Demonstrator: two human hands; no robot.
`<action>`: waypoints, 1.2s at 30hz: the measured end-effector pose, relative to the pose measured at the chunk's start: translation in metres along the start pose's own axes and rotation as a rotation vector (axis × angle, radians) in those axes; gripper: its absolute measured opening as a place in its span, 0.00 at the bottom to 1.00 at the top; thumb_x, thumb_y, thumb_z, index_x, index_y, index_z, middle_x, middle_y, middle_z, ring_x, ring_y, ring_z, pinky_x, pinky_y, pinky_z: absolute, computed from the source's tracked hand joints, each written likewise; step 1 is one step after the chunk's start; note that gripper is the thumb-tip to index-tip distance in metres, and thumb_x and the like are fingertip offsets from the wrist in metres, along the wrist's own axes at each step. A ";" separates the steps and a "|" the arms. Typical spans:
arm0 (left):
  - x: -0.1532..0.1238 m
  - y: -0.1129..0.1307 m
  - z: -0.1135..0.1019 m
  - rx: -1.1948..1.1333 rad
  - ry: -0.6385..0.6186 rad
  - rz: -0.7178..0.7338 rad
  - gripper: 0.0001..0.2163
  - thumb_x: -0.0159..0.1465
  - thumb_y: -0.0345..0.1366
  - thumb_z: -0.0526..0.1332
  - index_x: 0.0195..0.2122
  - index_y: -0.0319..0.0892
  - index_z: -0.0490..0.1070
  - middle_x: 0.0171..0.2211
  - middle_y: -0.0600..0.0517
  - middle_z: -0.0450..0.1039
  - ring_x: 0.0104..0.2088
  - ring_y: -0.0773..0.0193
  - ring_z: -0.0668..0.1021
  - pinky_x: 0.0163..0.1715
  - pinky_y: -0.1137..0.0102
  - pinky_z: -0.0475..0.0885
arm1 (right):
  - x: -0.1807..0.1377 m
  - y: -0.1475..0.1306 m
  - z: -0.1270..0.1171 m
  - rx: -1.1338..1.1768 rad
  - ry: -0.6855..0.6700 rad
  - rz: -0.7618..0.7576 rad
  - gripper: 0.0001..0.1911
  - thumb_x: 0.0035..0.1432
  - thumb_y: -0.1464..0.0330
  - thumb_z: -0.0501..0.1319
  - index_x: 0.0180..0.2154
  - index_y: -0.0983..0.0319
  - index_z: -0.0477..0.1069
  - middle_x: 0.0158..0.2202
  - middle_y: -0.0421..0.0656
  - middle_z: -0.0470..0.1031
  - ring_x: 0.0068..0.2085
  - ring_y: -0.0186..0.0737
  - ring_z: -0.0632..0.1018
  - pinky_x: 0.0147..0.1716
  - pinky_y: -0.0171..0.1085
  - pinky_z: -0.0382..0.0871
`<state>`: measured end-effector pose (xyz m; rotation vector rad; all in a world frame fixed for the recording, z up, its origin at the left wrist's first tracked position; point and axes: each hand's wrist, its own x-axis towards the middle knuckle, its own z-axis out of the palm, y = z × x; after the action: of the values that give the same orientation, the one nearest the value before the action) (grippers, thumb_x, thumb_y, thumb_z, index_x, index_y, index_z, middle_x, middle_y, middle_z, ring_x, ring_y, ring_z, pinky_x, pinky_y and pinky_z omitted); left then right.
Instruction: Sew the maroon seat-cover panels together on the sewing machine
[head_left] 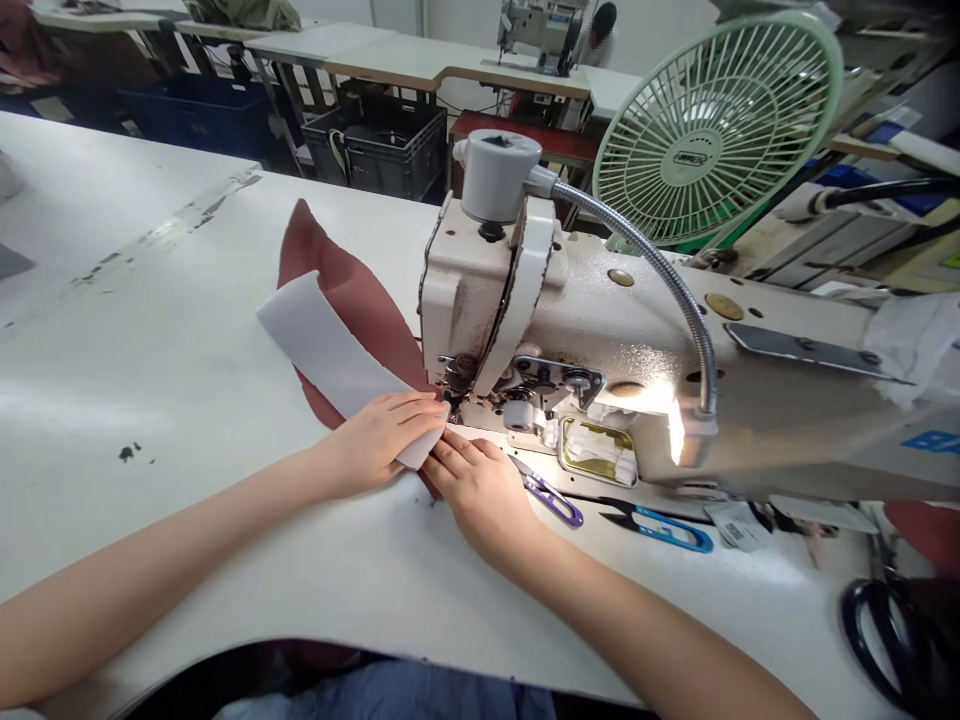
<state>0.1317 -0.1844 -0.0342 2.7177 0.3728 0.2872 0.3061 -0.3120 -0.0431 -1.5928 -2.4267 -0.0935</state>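
Note:
A reddish-brown sheet piece (360,290) lies on the white table left of the sewing machine (480,270), one edge at the needle area. On it rests a pale grey-white strip (322,345), its far end lifted slightly. My left hand (382,440) closes over the strip close to the needle, fingers together and thumb hidden. Beside it, my right hand (484,490) lies with fingers stretched out over the near edge of the reddish-brown piece, fingertips by the strip's near end. The presser foot is partly hidden by machine parts.
Purple thread snips (555,500) and blue thread snips (671,528) lie right of my right hand. Black-handled scissors (885,630) are at the far right. A lit lamp (694,440) hangs by the machine. Behind stand a green fan (694,150) and a grey crate (386,150).

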 end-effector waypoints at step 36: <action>0.010 0.006 -0.003 -0.026 0.015 -0.018 0.14 0.66 0.28 0.52 0.51 0.44 0.68 0.51 0.48 0.70 0.54 0.55 0.71 0.53 0.61 0.68 | -0.014 -0.008 0.002 -0.147 0.093 -0.033 0.16 0.68 0.77 0.51 0.52 0.70 0.72 0.54 0.55 0.75 0.54 0.47 0.75 0.42 0.42 0.71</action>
<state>0.1413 -0.1860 -0.0279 2.6865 0.3953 0.3052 0.3040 -0.3271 -0.0481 -1.5703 -2.4234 -0.3512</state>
